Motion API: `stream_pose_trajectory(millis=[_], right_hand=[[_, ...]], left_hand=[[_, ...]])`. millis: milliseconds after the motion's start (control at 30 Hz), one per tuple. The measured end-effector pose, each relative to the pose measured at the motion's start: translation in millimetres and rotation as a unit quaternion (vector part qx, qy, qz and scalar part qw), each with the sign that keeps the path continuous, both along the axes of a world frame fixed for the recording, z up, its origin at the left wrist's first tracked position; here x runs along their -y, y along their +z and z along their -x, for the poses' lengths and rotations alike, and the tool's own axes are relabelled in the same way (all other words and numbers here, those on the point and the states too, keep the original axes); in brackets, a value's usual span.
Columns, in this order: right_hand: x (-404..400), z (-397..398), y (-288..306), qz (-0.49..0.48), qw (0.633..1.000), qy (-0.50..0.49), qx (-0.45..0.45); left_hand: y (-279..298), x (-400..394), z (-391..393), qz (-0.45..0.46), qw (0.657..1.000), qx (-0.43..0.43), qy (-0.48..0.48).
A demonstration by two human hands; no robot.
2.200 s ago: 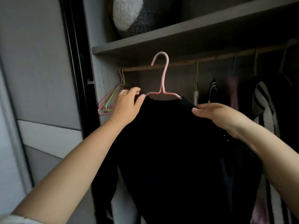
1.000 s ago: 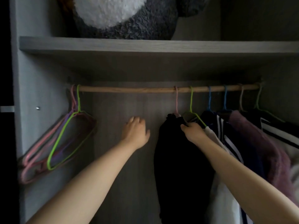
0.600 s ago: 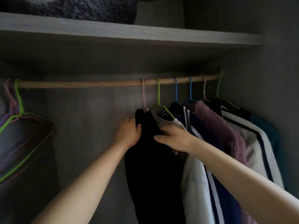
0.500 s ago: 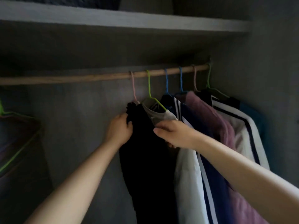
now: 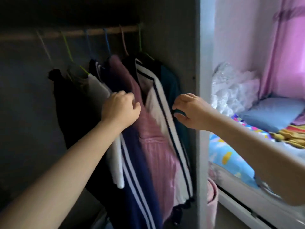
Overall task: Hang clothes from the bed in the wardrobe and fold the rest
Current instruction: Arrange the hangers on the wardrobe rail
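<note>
I see my left hand [image 5: 121, 109] curled against the hanging clothes [image 5: 153, 123] on the wardrobe rail [image 5: 79, 32], its fingers bunched on the mauve top [image 5: 148, 133]; my right hand [image 5: 189, 111] pinches the teal garment [image 5: 170, 83]. The bed [image 5: 234, 156] lies right.

On the pale wooden rail [image 5: 69, 33] hang a plain black garment [image 5: 69, 103], a navy jacket with white stripes [image 5: 137, 162], a ribbed mauve knit top [image 5: 151, 129] and a white jacket with dark stripes [image 5: 165, 113], beside a bright blue cartoon-print bedsheet [image 5: 231, 156].

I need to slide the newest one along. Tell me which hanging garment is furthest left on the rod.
The black garment, on the pale pink hanger. It hangs apart from the bunched, lighter clothes to its right.
</note>
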State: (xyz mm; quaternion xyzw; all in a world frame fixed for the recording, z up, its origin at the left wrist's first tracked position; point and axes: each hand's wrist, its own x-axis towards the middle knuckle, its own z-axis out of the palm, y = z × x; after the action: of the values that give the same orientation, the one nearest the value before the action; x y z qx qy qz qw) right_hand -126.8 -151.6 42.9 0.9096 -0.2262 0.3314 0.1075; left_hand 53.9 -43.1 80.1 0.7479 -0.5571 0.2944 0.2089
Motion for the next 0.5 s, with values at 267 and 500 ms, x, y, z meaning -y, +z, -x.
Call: stream_pose_trajectory(millis=[267, 500], right_hand=[[57.8, 188.8, -62.1, -0.087, 0.993, -0.060, -0.050], [91.1, 372.0, -124.0, -0.202, 0.948, -0.236, -0.070]], left_hand=[[-77.3, 79.1, 163.5, -0.166, 0.983, -0.018, -0.071], [-163.6, 166.9, 354.4, -0.341, 0.922, -0.040, -0.180]])
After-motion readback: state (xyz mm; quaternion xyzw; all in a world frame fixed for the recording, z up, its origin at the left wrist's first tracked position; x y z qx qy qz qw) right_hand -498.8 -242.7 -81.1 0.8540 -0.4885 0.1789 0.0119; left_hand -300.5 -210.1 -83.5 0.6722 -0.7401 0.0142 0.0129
